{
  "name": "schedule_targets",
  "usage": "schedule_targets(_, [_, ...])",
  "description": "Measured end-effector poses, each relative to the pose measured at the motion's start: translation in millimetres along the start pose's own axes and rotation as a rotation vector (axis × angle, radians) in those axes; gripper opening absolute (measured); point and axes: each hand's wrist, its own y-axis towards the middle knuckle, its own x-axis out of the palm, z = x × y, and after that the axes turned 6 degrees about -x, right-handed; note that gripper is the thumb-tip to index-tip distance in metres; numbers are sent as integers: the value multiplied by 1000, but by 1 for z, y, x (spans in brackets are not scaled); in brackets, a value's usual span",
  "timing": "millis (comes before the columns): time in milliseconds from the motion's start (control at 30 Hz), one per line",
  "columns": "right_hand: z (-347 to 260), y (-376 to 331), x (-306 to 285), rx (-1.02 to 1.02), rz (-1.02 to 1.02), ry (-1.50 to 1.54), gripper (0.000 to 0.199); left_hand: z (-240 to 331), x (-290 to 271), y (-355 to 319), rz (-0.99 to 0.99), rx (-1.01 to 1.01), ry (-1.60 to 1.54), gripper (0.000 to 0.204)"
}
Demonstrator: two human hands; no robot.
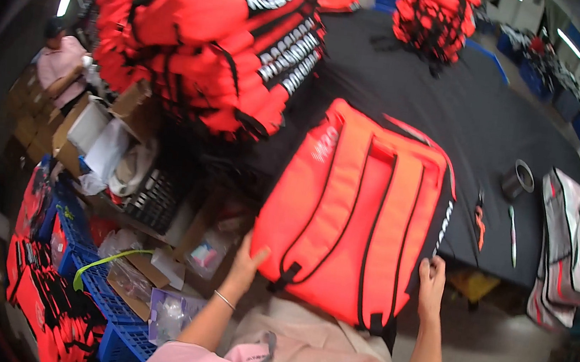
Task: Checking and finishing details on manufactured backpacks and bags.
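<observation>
A bright orange-red backpack (342, 223) with two padded shoulder straps and black trim lies straps-up in front of me. Its upper part rests on the black-covered table (503, 127), while the lower end overhangs the edge toward my body. My left hand (246, 260) grips the lower left corner, thumb on top and the other fingers hidden beneath. On the opposite side, my right hand (431, 283) is closed on the black side panel near the lower right corner, its fingers bent against the edge.
A tall stack of similar backpacks (205, 43) stands far left, another bundle (434, 18) farther back. Orange-handled snips (478, 227), a white-and-green slim tool (512, 237), a dark round container (519, 180) and a grey bag (573, 238) sit right. Boxes, blue crates (91, 265) and a person (63, 69) are left.
</observation>
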Motion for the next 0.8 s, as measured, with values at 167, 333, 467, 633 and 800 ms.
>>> schedule_targets(167, [-15, 12, 28, -111, 18, 141, 70, 22, 10, 6, 132, 54, 29, 61])
schedule_targets(333, [-55, 36, -11, -172, -26, 356, 63, 124, 12, 31, -46, 187, 286, 28])
schedule_targets(467, [-132, 73, -43, -223, -149, 265, 26, 228, 20, 74, -189, 369, 260, 25])
schedule_targets(633, [-166, 141, -74, -373, -130, 150, 14, 364, 30, 120, -252, 597, 229, 21])
schedule_targets(800, [-208, 197, -68, -510, -140, 409, 9, 488, -38, 142, 61, 1219, 618, 28])
